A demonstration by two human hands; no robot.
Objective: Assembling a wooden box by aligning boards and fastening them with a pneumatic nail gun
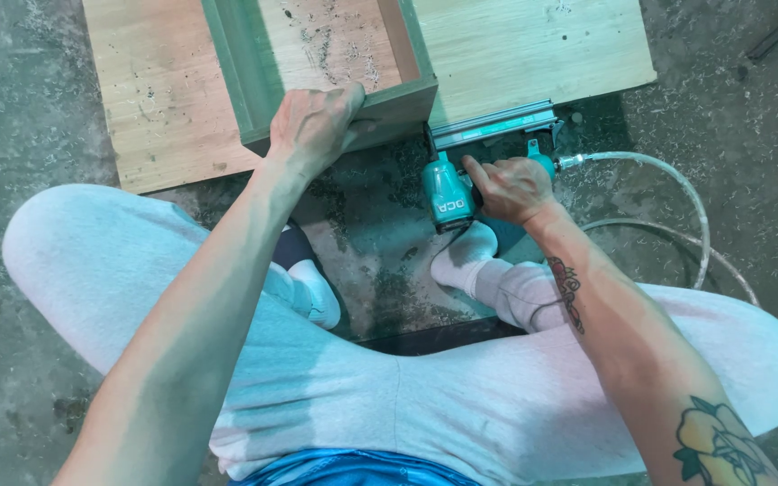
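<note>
The wooden box (pixel 335 54) runs off the top edge; right-hand fingers (pixel 483 175) hide the nail gun's (pixel 450 193) grip.

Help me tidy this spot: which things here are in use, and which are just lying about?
In use:
- nail gun, gripped by right hand
- air hose feeding it
- wooden box, steadied by left hand
- board under the box

Lying about:
- sawdust on the concrete floor
</note>
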